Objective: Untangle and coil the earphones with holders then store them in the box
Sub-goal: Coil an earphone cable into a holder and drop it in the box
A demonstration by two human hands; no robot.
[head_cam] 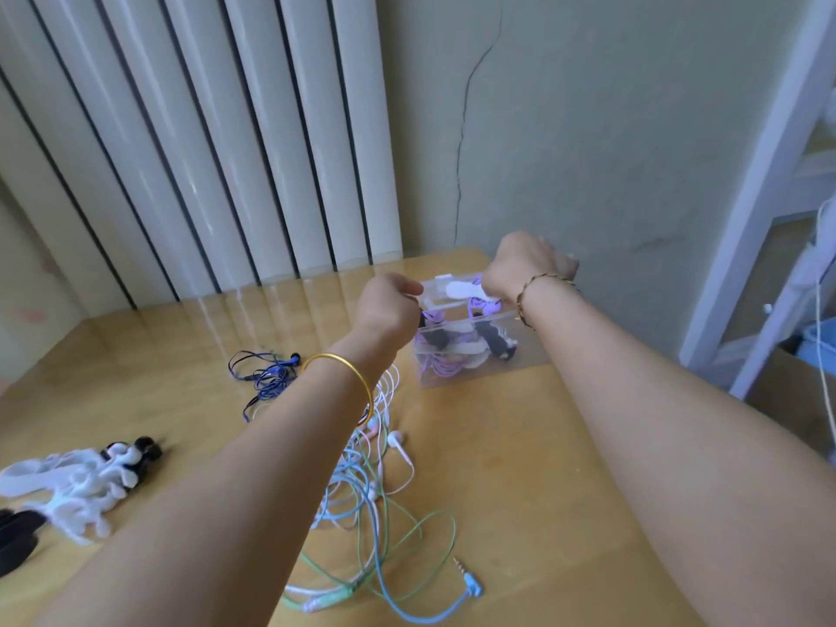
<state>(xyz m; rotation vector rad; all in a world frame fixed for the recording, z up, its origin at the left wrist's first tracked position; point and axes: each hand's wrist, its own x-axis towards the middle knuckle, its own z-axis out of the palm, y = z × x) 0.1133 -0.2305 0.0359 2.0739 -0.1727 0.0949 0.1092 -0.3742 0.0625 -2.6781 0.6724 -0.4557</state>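
One dark blue earphone tangle (267, 377), one pastel earphone tangle (366, 491), one clear plastic box (529, 350) holding purple coiled earphones (441, 368). Right hand (524, 264) fingers clamp a white holder (461, 289); left hand (391, 305) fingers curl, grip unclear.

A lived-in home room, with wooden table (520, 468), vertical blinds (203, 129) and cracked painted wall (610, 129).

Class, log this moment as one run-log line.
left hand: at box rim | right hand: holds purple earphones over box | tangled earphones: on table
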